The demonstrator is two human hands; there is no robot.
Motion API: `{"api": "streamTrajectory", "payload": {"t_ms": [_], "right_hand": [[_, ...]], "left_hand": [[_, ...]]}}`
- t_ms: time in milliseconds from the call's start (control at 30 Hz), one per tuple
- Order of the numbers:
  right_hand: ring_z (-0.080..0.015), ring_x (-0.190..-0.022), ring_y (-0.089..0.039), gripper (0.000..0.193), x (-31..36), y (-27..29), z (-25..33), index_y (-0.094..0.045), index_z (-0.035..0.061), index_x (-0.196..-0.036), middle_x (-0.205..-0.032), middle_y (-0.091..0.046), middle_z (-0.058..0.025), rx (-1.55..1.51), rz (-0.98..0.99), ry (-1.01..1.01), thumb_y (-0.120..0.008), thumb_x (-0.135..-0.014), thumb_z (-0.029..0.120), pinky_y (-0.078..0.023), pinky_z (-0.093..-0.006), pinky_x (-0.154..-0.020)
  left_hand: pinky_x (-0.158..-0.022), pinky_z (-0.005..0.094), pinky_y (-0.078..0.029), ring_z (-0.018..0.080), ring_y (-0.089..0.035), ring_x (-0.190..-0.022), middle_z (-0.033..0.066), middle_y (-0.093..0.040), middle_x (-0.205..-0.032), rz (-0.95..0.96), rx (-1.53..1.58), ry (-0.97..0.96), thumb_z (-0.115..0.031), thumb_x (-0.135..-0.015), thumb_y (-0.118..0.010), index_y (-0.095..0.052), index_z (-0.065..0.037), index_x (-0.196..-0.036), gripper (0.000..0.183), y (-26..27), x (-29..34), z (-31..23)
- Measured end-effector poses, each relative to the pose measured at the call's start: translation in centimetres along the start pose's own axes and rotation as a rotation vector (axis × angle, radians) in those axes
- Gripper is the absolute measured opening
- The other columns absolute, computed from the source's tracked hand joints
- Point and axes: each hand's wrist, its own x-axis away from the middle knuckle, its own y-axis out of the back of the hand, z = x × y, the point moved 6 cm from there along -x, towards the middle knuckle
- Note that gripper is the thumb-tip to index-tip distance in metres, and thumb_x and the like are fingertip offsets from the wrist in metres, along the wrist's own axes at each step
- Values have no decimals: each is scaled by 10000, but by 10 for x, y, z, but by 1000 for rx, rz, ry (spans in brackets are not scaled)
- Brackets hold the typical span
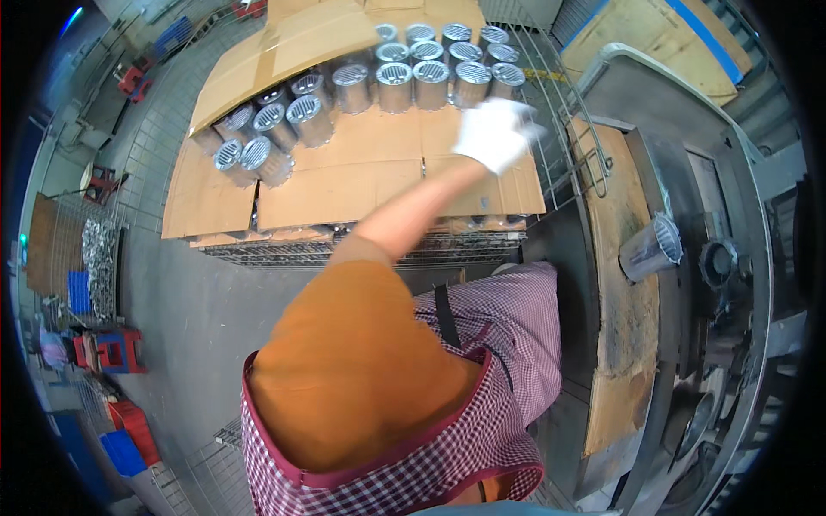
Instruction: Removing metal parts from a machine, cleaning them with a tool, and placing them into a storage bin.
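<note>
My left hand, in a white glove, is stretched out over the right end of a cardboard-covered stack. Motion smears its fingers, so I cannot tell whether it holds anything. Just beyond it, shiny metal cylinders with slotted ends stand in rows on the cardboard sheet. More such cylinders are grouped on the left of the sheet. A single metal cylinder rests tilted on a wooden board at the machine to my right. My right hand is out of the picture.
A raised cardboard flap partly covers the left cylinders. Wire mesh stands at the stack's right side. The wooden board runs along the grey machine. Farther left are a red bin and a wire cage of metal pieces.
</note>
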Motion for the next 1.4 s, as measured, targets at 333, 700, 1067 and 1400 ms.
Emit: {"api": "streamTrajectory", "payload": {"t_ms": [333,700,1067,1400], "right_hand": [[-257,-534,-580,225,-7,24,21,-657,139,-850,-658,-641,-59,124,-147,166,-514,-945,285,-427,-402,-482],[-282,-598,-638,350,-13,39,20,-704,133,-944,-756,-692,-95,-347,-10,-105,-493,-948,413,-478,-410,-513],[-323,-1053,-609,705,-7,-8,-2,-619,162,-1237,-1220,-624,-88,-535,532,-488,-349,-870,701,-467,-391,-881],[-306,-1082,-597,682,4,11,6,-633,125,-1203,-1179,-649,-65,-632,528,-546,-371,-884,669,-438,-367,-899]], "left_hand": [[-877,438,-501,336,-593,-1078,194,-585,-1164,-220,-703,962,-613,-755,-613,-630,-129,-1151,626,179,103,317],[-819,421,-511,348,-627,-912,183,-618,-973,27,-583,408,-325,-764,-617,-697,-110,-895,264,118,60,233],[-936,410,-466,306,-602,-1102,184,-604,-1221,-86,-294,909,-721,-592,-678,-579,-73,-1252,930,41,79,270],[-831,431,-467,385,-619,-957,241,-655,-979,60,-170,456,-564,-800,-591,-682,-24,-970,573,37,0,128]]}}
